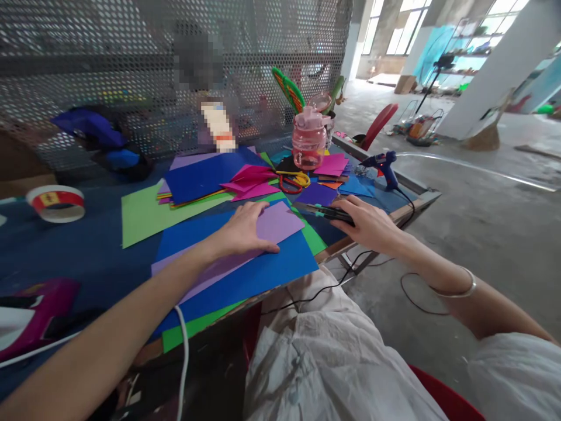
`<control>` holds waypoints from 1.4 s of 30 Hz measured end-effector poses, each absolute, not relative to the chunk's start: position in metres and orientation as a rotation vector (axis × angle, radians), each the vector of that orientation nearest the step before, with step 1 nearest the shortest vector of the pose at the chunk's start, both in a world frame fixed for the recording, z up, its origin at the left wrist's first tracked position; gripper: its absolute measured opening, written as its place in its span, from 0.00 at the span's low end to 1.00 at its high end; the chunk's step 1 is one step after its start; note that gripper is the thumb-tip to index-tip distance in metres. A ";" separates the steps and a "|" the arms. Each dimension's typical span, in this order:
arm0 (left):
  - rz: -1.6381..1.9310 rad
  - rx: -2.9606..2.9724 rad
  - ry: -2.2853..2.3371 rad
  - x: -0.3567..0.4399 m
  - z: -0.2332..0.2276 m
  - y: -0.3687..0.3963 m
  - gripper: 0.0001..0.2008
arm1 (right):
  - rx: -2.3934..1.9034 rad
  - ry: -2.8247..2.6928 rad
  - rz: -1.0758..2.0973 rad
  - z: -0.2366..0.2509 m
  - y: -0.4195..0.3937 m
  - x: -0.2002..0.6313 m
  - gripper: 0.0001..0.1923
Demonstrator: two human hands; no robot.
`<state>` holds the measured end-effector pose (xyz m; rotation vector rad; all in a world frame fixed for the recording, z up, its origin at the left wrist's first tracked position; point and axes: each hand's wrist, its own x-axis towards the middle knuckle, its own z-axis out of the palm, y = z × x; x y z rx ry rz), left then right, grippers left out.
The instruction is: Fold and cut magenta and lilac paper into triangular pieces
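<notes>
The lilac paper (283, 221) lies across the blue sheet (289, 263), under the left hand (245, 229), thumb and fingers apart; even pressure should stop it slipping. Right of the blue sheet, the right hand (367, 224) grips a black utility knife (337, 214), its tip best kept clear of the left hand. Beyond the blue sheet stands a pink bottle (309, 143).

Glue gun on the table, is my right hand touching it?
Apart. The head view shows blue tabletop between the glue gun and your right hand.
</notes>
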<state>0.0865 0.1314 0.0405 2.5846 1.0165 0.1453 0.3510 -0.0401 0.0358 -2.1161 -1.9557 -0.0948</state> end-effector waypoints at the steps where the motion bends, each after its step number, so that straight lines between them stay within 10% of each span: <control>1: 0.154 2.568 1.019 0.086 0.040 0.132 0.60 | -2.123 -1.945 -0.098 0.035 -0.041 0.354 0.19; 37: 0.175 2.542 1.219 0.098 0.032 0.138 0.38 | -2.079 -1.978 -0.074 0.038 -0.039 0.359 0.21; 42: 0.165 2.591 1.233 0.097 0.034 0.137 0.47 | -2.082 -1.976 -0.082 0.038 -0.035 0.360 0.21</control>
